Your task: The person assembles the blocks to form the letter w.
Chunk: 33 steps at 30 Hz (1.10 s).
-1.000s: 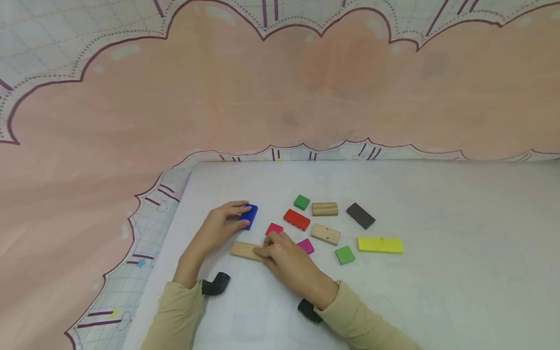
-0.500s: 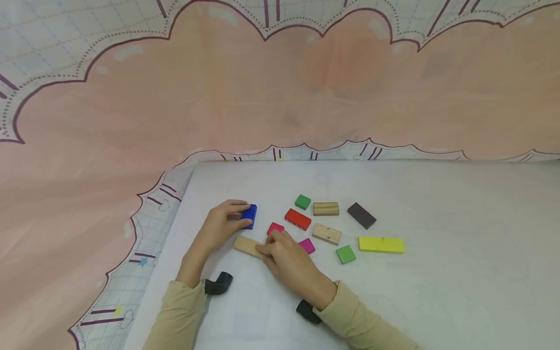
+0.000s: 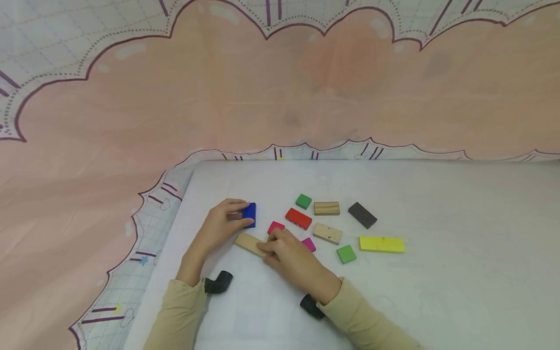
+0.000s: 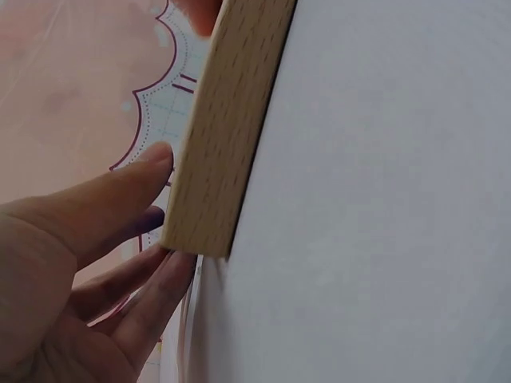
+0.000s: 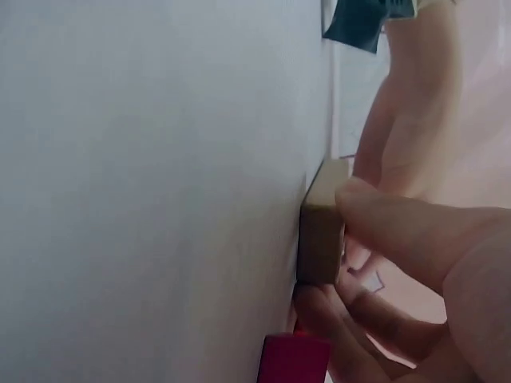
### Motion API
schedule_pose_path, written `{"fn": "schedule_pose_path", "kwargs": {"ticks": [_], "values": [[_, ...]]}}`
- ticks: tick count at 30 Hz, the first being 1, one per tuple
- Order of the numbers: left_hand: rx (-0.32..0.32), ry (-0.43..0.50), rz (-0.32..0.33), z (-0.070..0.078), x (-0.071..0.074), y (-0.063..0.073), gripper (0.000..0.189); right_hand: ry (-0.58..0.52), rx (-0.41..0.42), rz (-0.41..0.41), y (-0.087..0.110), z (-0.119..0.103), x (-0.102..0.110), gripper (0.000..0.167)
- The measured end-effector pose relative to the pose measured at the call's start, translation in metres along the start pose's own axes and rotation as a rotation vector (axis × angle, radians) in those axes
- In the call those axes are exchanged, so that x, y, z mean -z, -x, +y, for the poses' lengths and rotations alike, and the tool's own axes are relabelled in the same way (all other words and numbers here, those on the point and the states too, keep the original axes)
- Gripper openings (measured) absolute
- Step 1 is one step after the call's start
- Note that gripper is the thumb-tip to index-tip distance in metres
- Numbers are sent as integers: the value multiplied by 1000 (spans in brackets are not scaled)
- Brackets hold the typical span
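Observation:
In the head view my left hand (image 3: 217, 224) pinches a blue block (image 3: 250, 215) between thumb and fingers on the white tabletop. To its lower right, my right hand (image 3: 299, 260) grips the right end of a long natural-wood block (image 3: 248, 243), whose left end points toward the left hand. That wood block (image 4: 223, 136) fills much of the left wrist view, passing in front of the left thumb and fingers. In the right wrist view the right thumb and fingers hold the same block (image 5: 319, 243). A pinkish-red block (image 3: 275, 227) lies just beyond the right fingers, partly covered.
Right of the hands lie a magenta block (image 3: 309, 244), a red one (image 3: 299, 218), two green ones, including a dark green block (image 3: 304, 201), wood blocks (image 3: 327, 233), a black block (image 3: 362, 215) and a yellow block (image 3: 382, 244). A patterned cloth (image 3: 280, 97) rises behind the table.
The wood block's left end has swung away from the person, toward the blue block. The blue block has turned slightly in the left hand. Both hands keep their holds.

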<state>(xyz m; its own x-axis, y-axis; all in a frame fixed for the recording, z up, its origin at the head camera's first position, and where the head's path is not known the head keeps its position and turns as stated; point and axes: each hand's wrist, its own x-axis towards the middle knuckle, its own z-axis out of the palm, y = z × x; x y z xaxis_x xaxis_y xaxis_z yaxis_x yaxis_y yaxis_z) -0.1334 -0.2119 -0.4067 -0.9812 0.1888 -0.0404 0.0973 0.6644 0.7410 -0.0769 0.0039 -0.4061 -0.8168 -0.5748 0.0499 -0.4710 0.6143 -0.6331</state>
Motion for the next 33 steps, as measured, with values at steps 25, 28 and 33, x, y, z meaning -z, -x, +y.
{"fn": "schedule_pose_path", "kwargs": {"ticks": [25, 28, 33], "values": [[-13, 5, -61, -10, 6, 1, 53, 57, 36, -51, 0, 2, 6, 36], [-24, 4, -52, -9, 7, 1, 53, 77, 24, -29, 0, -1, 4, 36], [-27, 12, -41, -7, 7, 1, 53, 72, -22, -13, 0, -6, 0, 36]]}}
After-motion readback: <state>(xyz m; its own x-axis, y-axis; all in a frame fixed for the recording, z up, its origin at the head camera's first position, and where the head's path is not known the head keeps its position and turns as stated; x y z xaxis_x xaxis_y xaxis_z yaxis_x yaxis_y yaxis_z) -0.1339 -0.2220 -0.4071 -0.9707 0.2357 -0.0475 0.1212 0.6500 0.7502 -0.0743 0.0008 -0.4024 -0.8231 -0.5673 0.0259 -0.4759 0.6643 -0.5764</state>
